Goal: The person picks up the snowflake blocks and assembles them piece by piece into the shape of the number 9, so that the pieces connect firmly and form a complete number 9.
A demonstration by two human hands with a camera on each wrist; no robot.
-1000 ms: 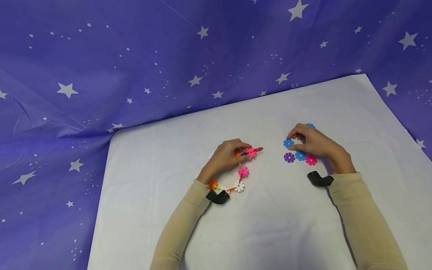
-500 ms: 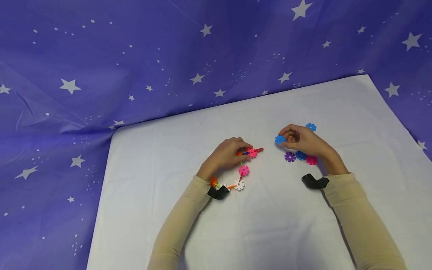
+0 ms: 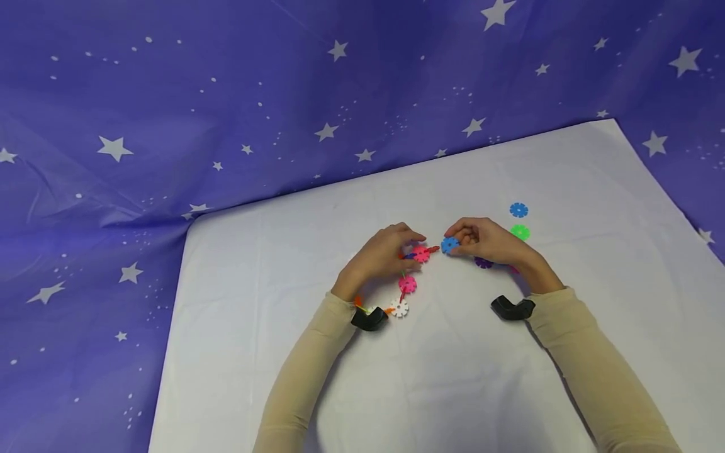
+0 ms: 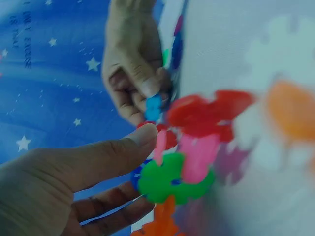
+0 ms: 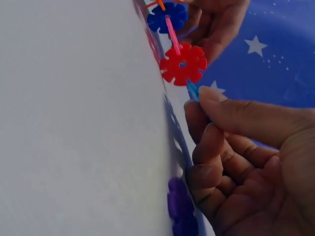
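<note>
Several notched plastic interlocking discs are joined into a curved chain on the left. My left hand [image 3: 382,255] holds this chain near its end, thumb and forefinger at a pink disc [image 3: 421,254]. A red disc [image 5: 183,64] forms the end, edge-on in the head view and pointing right. My right hand [image 3: 489,242] pinches a loose blue disc [image 3: 450,245] between thumb and forefinger. The blue disc's edge is right at the red disc's rim in the right wrist view. Farther along the chain hang another pink disc [image 3: 407,284] and a white disc [image 3: 399,307]; my left wrist hides other pieces.
Beyond my right hand lie a loose blue disc and a green disc [image 3: 520,232]. A purple disc [image 3: 483,263] is partly under that hand. White cloth [image 3: 442,377] covers the table, with a starry purple curtain [image 3: 283,94] behind it.
My right hand has carried the blue disc leftward from the loose discs to the chain's red end. My left hand stays nearly in place with the chain.
</note>
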